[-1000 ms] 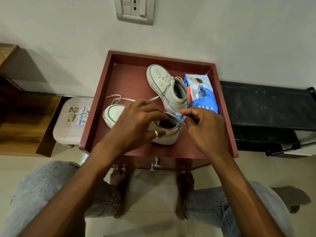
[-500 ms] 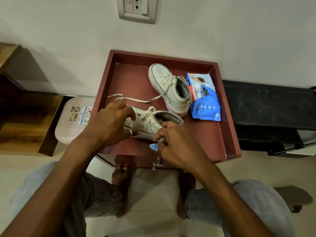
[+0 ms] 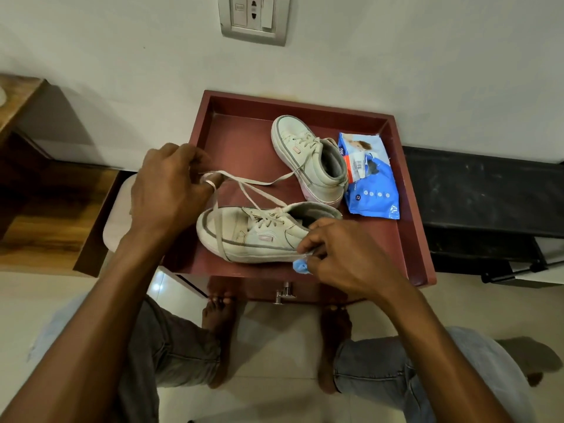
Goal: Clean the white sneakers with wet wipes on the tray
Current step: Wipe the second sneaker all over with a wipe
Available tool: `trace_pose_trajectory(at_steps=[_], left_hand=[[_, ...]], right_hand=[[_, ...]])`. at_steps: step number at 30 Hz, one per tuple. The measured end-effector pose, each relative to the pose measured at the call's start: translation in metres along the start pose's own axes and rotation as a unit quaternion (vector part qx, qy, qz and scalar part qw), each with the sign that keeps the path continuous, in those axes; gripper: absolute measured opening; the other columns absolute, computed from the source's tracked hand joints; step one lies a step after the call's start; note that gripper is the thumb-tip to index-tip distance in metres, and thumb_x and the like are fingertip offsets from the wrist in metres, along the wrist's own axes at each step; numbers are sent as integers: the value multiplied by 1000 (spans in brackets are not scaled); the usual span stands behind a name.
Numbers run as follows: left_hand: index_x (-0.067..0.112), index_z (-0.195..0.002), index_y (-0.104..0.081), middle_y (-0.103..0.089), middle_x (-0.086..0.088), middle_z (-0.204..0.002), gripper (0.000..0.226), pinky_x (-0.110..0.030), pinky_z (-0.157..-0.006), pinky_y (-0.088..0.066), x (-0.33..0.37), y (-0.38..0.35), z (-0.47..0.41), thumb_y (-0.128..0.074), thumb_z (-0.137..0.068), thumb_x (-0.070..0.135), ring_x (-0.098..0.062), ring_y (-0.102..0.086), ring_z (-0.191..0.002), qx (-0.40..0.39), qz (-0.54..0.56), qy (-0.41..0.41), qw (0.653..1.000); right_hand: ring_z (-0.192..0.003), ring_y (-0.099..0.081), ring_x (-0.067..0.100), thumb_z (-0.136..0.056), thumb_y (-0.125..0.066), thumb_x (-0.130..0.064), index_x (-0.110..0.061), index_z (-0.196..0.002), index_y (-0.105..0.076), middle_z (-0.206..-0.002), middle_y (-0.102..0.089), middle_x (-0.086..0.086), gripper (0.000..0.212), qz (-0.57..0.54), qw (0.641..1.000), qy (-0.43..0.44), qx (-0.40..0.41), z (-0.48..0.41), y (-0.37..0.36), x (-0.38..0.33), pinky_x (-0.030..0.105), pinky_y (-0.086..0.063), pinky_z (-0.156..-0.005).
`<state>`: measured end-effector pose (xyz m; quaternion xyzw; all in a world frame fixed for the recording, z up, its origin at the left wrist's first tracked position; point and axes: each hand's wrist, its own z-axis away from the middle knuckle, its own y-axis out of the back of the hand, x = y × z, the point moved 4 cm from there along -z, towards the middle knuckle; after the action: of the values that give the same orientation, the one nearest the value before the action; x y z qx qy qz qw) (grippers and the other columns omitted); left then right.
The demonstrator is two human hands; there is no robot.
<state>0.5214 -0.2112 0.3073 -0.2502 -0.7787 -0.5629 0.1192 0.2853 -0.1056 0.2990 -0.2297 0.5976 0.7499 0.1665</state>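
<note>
Across the middle of the frame, a dark red tray (image 3: pixel 299 100) was seen against a pale wall, and both white sneakers were found inside it. The near sneaker (image 3: pixel 262 236) was laid on its side along the tray's front edge, with its toe toward the left of the frame and its opening toward the right. Its off-white upper looked dulled, a grey line was traced along the side above the sole, and a small pinkish tag was visible at mid-length. The far sneaker (image 3: pixel 308 160) was stood upright on its sole toward the upper right of the tray, toe pointed away, with a grey lining visible inside. A loose lace (image 3: pixel 253 181) from the near sneaker was stretched to the left and was gripped by the curled fingers of the left hand (image 3: pixel 168 190), raised over the tray's left wall. The right hand (image 3: pixel 345 257) was placed at the heel end of the near sneaker, and a small blue wad (image 3: pixel 300 267) was pinched in its fingers just at the sole. A blue pack of wet wipes (image 3: pixel 370 184) was laid flat just beside the far sneaker, on its right. A wall socket (image 3: pixel 253 16) was seen at the top, and a black shelf (image 3: pixel 482 196) at the right.
</note>
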Motion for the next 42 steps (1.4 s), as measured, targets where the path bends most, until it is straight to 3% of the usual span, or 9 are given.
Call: trace_pose_trajectory(at_steps=[7,11,15,19,23,31,35,38,42], left_hand=[[15,-120,-67,-70,-11,-106,32,-36,-67,-41,-3,3,-5,-65,-92,31,-36,-66,-93,21,-79,55,995],[19,-118,-65,-71,2,-97,37,-39,-80,-50,-19,-3,-4,-77,-84,30,-31,-66,-99,-90,-47,131,986],[25,-87,-64,-66,9,-79,31,-33,-71,-51,-16,-10,2,-85,-73,44,-20,-65,-80,-220,18,105,970],[30,-104,-66,-69,13,-100,56,-23,-76,-50,0,-27,20,-76,-63,67,-6,-64,-94,-445,131,55,884],[35,-136,-43,-58,19,-127,90,-22,-97,-50,-4,-38,43,-89,-60,51,-6,-58,-115,-602,143,51,784],[29,-125,-57,-69,13,-114,86,-35,-97,-55,1,-39,39,-86,-53,64,-7,-66,-103,-555,139,32,819],[31,-112,-67,-73,9,-106,74,-43,-93,-56,12,-30,35,-84,-53,72,-11,-68,-97,-494,173,46,851],[29,-115,-65,-73,10,-109,69,-39,-96,-56,28,-29,35,-90,-58,57,-10,-69,-101,-457,253,72,850],[27,-116,-60,-72,9,-104,73,-22,-84,-58,38,-27,39,-93,-52,38,-7,-69,-95,-411,321,118,845]], right_hand=[[-80,-69,9,-74,-76,-9,-25,-79,-79,-87,-71,-15,18,-119,990,-41,-66,13,23,20,29,-59,-73],[-79,-72,13,-76,-72,4,-21,-80,-79,-88,-74,-11,26,-185,974,-90,-97,20,32,33,27,-58,-75],[-84,-70,5,-78,-71,5,-22,-79,-79,-88,-74,-13,28,-221,962,-116,-110,16,32,39,17,-56,-70],[-85,-68,-1,-81,-69,5,-18,-83,-79,-87,-74,-12,25,-246,956,-125,-97,10,37,44,13,-54,-70],[-86,-66,-4,-84,-67,3,-16,-86,-79,-89,-74,-13,23,-266,950,-132,-92,6,41,48,10,-53,-70],[-101,-67,4,-86,-67,-1,-16,-89,-78,-106,-74,-11,19,-302,942,-145,-27,1,48,53,18,-55,-82],[-105,-69,16,-91,-61,-1,-9,-95,-76,-104,-76,2,18,-473,865,-131,110,1,58,45,29,-57,-88],[-101,-71,17,-91,-62,-1,-11,-96,-76,-96,-77,1,17,-528,825,-117,162,0,53,26,34,-57,-91],[-94,-69,3,-92,-64,-3,-16,-97,-76,-93,-75,-9,19,-327,898,-42,293,1,50,-11,24,-57,-88]])
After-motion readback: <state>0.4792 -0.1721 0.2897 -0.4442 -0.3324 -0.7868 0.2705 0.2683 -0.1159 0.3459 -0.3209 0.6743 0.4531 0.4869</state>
